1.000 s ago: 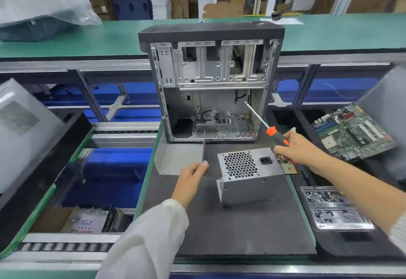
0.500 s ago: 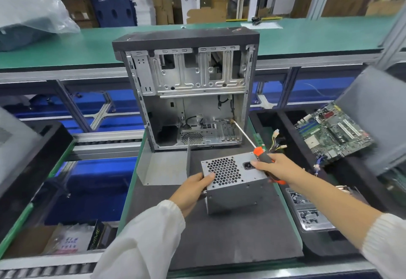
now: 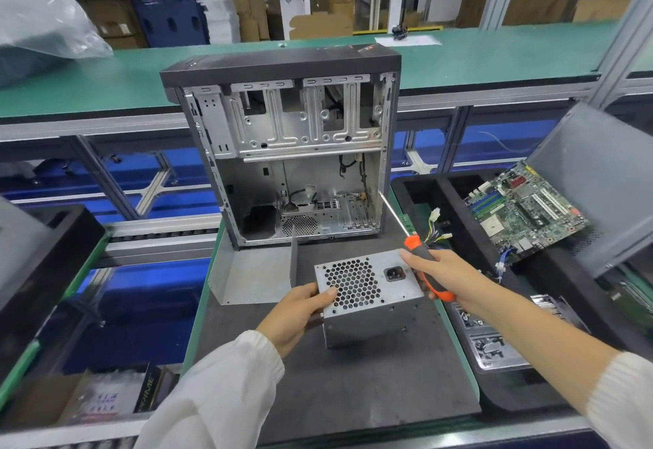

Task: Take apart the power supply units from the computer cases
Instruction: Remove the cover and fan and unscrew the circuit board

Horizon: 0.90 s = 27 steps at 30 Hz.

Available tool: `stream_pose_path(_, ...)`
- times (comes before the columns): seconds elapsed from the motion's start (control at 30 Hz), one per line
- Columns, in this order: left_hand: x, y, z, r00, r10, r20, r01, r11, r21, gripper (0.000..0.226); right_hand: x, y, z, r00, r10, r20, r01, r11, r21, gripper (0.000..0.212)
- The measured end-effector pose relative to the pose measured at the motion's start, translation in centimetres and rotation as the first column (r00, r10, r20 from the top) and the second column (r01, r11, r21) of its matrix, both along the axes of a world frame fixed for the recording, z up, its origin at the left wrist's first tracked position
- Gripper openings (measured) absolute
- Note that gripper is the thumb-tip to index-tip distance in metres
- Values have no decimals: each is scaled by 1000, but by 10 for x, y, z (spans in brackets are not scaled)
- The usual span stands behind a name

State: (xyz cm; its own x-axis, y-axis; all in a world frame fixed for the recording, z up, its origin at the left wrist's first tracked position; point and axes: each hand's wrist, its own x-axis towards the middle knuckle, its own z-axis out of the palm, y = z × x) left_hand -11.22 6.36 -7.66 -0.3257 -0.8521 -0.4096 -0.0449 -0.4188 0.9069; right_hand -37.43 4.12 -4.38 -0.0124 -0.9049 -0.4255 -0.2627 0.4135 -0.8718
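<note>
A silver power supply unit [image 3: 371, 298] with a honeycomb fan grille sits on the dark mat, in front of the opened computer case [image 3: 293, 152], which stands upright with its side off. My left hand [image 3: 300, 311] grips the unit's left edge. My right hand [image 3: 445, 279] holds an orange and black screwdriver [image 3: 420, 254] and presses against the unit's right side. The screwdriver's shaft points up towards the case. The unit's coloured cables [image 3: 436, 233] trail behind my right hand.
A bent metal bracket [image 3: 254, 272] lies left of the unit. A black tray at right holds a green motherboard [image 3: 523, 208] and a grey side panel [image 3: 607, 183]. A clear screw tray [image 3: 491, 342] sits at lower right. Conveyor rails run at left.
My left hand reached forward and took hold of the power supply's left edge. My right hand with the screwdriver came onto its right side. The unit sits slightly nearer to me.
</note>
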Motion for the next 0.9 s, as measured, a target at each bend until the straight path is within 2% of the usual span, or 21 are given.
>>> stream_pose_path(0.1,1,-1,0,1000,-5,10,5,1000,-8,26,-2,0,-2,1000,20,-11,-20,1000,-9,42)
stream_pose_path(0.2,-1,-6,0,999,18,40,-18,1000,2,25,-4,-2,1,994,72,-87,-79,994,-75,37)
stream_pose_path(0.3,-3,-15,2,995,71,67,-73,997,32,29,-7,-8,15,920,95,-381,-189,958,-217,31)
stream_pose_path(0.37,-5,-16,7,984,60,169,-65,998,20,32,-13,-14,31,842,101,-531,-263,935,-239,31)
stream_pose_path(0.43,-8,-19,11,902,62,427,-8,992,-126,37,-18,-18,49,805,164,-570,-332,921,-204,24)
stream_pose_path(0.47,-11,-21,13,834,134,536,5,969,-249,45,-20,-20,58,781,197,-592,-379,904,-200,20)
stream_pose_path(0.53,-21,-25,23,764,304,569,41,857,-514,61,-19,-23,74,751,161,-641,-436,850,-296,21)
stream_pose_path(0.57,-27,-28,29,756,321,570,115,792,-599,62,-16,-23,82,774,96,-626,-416,822,-389,21)
stream_pose_path(0.63,-42,-36,38,734,229,640,303,732,-610,53,-11,-24,94,876,-22,-481,-289,776,-561,19)
stream_pose_path(0.7,-51,-45,41,720,82,689,395,768,-504,45,-7,-27,101,950,-84,-300,-145,733,-665,22)
stream_pose_path(0.77,-53,-49,38,750,-12,661,388,818,-425,40,-4,-29,105,980,-109,-164,-49,674,-737,23)
stream_pose_path(0.9,-53,-47,26,783,-46,621,382,823,-420,43,9,-26,102,985,-61,-163,-95,594,-799,23)
